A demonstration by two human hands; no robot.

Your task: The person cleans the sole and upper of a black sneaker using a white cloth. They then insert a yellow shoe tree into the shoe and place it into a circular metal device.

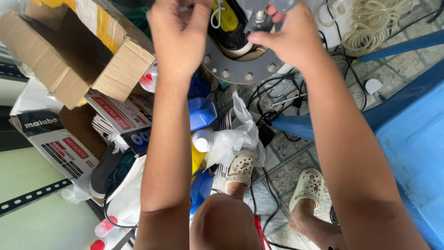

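Observation:
My left hand point(178, 34) is raised at the top of the head view, fingers curled together near a thin white cord point(216, 16); I cannot tell whether it pinches anything. My right hand point(291, 39) grips a grey metal part with a bolt point(260, 18) at the top edge. Below both hands hangs a round grey metal flange point(240, 71) with several bolt holes along its rim. A yellow and black device point(229, 23) sits behind the flange, between my hands.
Open cardboard boxes point(69, 55) lie at the left. Blue plastic canisters point(201, 113), white bottles point(202, 139) and white rags point(236, 136) crowd the stone floor. Black cables point(273, 97) run around my feet in cream clogs point(307, 185). A blue plastic chair point(411, 139) stands at right.

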